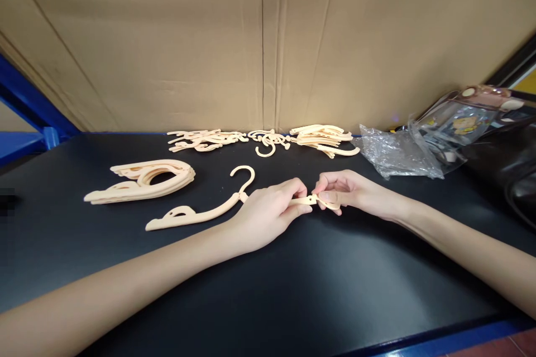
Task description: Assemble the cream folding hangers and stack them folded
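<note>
My left hand (272, 209) is closed, pinching a cream plastic hanger arm (302, 201) whose end with a small round hole sticks out past the thumb. My right hand (347, 192) is closed too, its thumb and fingers gripping a small curved cream hanger piece (329, 204) against that end. Whether the two pieces are joined cannot be made out. Just left of my left hand is a hanger arm with a notched end (188, 218), a hook (249, 178) rising from its inner end. My left hand hides what lies beyond that joint.
A stack of folded hangers (142, 181) lies at the left. Along the cardboard wall (167, 39) are loose arms (205, 139), a heap of hooks (268, 139) and more arms (322, 138). Clear plastic bags (397, 150) and a dark bag (502, 150) are at the right.
</note>
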Tool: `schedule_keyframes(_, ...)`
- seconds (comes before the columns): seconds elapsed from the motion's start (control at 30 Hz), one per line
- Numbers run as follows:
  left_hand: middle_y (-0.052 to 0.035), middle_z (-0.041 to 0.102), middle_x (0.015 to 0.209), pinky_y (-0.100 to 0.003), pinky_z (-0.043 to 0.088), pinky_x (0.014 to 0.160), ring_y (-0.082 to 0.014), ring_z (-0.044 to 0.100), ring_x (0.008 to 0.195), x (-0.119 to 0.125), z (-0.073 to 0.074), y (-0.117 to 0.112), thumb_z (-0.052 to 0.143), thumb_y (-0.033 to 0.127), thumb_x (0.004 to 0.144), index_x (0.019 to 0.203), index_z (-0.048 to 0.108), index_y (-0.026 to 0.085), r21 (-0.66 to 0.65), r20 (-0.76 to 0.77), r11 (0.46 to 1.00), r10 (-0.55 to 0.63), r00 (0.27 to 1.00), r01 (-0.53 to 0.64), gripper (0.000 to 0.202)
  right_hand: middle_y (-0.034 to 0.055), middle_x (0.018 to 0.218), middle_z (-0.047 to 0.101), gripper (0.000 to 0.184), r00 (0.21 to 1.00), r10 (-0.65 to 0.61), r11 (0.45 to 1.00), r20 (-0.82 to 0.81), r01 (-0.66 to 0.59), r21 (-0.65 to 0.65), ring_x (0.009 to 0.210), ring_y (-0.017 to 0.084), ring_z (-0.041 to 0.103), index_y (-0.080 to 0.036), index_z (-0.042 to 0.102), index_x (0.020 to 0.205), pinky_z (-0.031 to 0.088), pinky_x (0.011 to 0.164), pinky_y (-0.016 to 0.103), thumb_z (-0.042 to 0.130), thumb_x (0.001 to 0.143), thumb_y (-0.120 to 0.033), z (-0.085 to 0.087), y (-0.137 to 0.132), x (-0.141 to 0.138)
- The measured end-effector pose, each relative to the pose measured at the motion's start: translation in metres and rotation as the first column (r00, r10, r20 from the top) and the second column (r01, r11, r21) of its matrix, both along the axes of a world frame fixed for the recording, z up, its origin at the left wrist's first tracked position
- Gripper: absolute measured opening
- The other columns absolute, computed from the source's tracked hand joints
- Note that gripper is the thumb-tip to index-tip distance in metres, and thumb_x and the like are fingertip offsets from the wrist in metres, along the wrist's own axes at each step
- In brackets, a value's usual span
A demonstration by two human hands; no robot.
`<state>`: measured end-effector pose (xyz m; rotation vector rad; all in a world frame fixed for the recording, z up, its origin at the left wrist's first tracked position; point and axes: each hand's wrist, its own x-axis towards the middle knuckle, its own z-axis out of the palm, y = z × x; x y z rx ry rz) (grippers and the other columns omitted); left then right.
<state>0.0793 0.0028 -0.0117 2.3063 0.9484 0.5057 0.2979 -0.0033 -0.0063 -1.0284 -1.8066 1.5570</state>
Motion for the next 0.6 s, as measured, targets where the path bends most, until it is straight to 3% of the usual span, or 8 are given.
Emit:
schedule_keyframes(0.3,0.0065,0.053,0.076,-0.023,0.030,0.054,-0.0102,0.047,0.061,-0.0007,-0.0017,-0.0020,0.052,0.033,0.093,0.085,0.046,0.022,0.006,0.012,1.000,-0.018,1.000,0.018,0.014,0.0029,0.077,0.067,0.025,0.999,0.031,0.998,0.017,-0.031,-0.050,0.057,0.009,0.052,-0.014,0.059,0.085,0.042,0.058,0.025,0.066,0.084,-0.038,0.0018,0.0010,0.0027)
schedule_keyframes(0.6,0.0060,0.053,0.078,-0.023,0.031,0.055,-0.0098,0.046,0.062,0.0003,-0.0003,-0.0029,0.050,0.028,0.094,0.086,0.045,0.022,0.008,0.056,0.998,-0.063,0.996,0.063,0.011,0.0033,0.077,0.067,0.024,0.997,0.073,0.991,0.024,-0.070,-0.112,0.055,0.008,0.053,-0.014,0.059,0.086,0.036,0.051,0.023,0.066,0.085,-0.037,0.0038,0.0040,0.0050)
